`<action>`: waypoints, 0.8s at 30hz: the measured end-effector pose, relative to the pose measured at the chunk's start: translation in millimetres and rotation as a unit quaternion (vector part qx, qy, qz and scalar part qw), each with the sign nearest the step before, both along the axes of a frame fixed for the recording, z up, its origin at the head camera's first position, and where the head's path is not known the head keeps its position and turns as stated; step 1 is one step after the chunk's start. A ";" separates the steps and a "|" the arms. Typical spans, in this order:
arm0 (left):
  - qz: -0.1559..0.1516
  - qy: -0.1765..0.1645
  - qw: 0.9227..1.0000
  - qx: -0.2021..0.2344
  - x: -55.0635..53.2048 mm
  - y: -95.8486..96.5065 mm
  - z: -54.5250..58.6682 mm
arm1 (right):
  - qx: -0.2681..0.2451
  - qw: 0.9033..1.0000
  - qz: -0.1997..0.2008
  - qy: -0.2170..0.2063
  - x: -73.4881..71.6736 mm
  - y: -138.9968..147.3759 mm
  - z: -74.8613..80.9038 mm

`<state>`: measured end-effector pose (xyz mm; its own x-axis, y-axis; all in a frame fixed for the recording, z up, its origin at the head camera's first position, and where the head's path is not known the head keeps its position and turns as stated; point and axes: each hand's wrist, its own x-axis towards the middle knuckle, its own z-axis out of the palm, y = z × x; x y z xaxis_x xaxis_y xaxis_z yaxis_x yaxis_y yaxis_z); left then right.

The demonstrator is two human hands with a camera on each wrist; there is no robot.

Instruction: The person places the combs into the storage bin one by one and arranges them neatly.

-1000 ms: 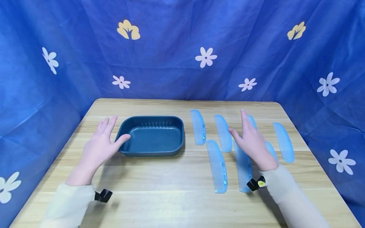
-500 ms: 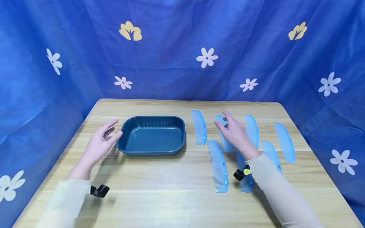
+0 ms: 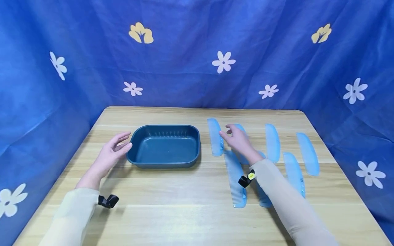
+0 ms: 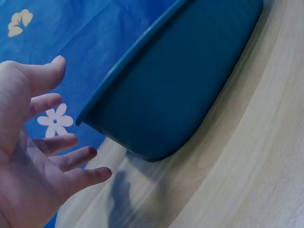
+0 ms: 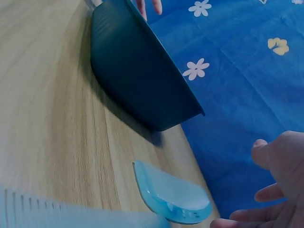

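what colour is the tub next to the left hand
The tub is a dark teal blue; it shows best in the head view.

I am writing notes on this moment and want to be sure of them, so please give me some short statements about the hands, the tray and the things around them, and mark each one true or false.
1. Seven light blue combs lie on the table. True.
2. The right hand is gripping a comb. False: it is above the combs and grips none of them.
3. The left hand is beside the left end of the dark tray. True.
4. Two combs lie inside the tray. False: no comb is in it; they all lie to its right in the head view.
5. A patterned blue cloth hangs behind the table. True.
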<state>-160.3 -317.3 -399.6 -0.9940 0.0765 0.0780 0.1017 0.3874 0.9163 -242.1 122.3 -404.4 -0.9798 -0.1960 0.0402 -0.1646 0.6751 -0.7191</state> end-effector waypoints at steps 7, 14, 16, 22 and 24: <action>-0.009 -0.017 0.996 0.089 -5.3 -6.0 -10.8 | -0.018 1.000 -0.005 -0.011 -13.9 -8.3 -12.1; -0.028 -0.058 0.988 0.140 -11.8 -7.4 -20.5 | 0.001 0.999 -0.040 -0.018 -21.9 -13.1 -25.2; -0.038 -0.062 0.986 0.151 -12.3 -9.9 -23.4 | 0.005 0.999 -0.045 -0.022 -23.3 -15.9 -27.7; -0.082 -0.052 0.977 0.192 -12.2 -16.8 -31.4 | 0.040 0.997 -0.058 -0.028 -28.3 -24.2 -34.5; -0.091 -0.044 0.976 0.194 -12.9 -18.0 -33.3 | 0.054 0.996 -0.069 -0.029 -29.9 -27.3 -36.1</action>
<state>-173.2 -335.3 -432.9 -0.9707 0.2346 0.0519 0.0514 -0.0081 0.9986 -272.1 95.0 -440.5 -0.9978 -0.0588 -0.0306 -0.0251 0.7619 -0.6472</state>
